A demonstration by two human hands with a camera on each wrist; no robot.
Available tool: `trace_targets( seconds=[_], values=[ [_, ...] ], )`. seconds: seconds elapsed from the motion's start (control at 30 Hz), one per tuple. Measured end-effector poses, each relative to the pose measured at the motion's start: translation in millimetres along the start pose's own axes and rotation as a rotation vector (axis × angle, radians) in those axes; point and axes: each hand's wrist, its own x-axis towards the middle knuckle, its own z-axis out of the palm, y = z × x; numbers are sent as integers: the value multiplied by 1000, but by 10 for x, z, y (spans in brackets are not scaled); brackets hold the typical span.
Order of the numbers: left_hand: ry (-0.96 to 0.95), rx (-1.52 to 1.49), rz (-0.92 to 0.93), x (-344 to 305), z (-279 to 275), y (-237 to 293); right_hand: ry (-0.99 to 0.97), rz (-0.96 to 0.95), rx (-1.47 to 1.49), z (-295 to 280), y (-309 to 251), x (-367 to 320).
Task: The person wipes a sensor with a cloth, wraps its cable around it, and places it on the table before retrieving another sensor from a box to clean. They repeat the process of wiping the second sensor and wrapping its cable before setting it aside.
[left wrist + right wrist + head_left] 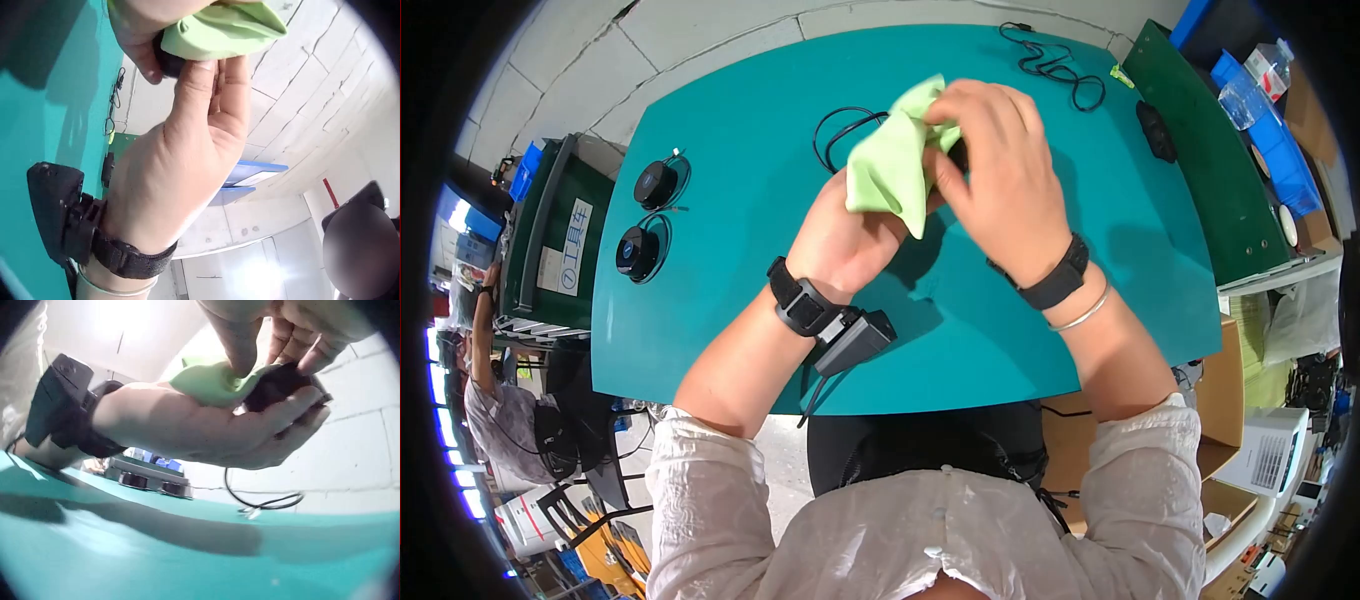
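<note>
A light green cloth (887,168) is pinched between the thumb and fingers of my right hand (1007,185), above the table. Underneath, my left hand (845,240) is turned palm up and holds a dark, rounded object (272,389) in its curled fingers. The cloth lies against that object and drapes over the left palm. Most of the object is hidden by cloth and fingers; its exact kind I cannot tell. In the left wrist view, a dark edge shows beneath the cloth (222,31).
Two black round puck-like devices (656,185) with thin cables lie at the table's left. A black cable loop (830,140) lies behind the hands. Another cable (1055,70) and a small black item (1156,131) are at the back right. Green cabinets flank the teal table (740,250).
</note>
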Motion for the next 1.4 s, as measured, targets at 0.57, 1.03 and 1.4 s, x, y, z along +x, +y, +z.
trace_targets(
  seconds=[0.57,1.03,1.4],
  values=[
    [-54,336,185,64,-11,163,-147,768,1339,52,104,-42],
    [-102,1486,828,1,113,360,-220,474,469,-99,176,5],
    [1,161,134,81,-10,186,-243,-17,206,75,117,-59]
  ],
)
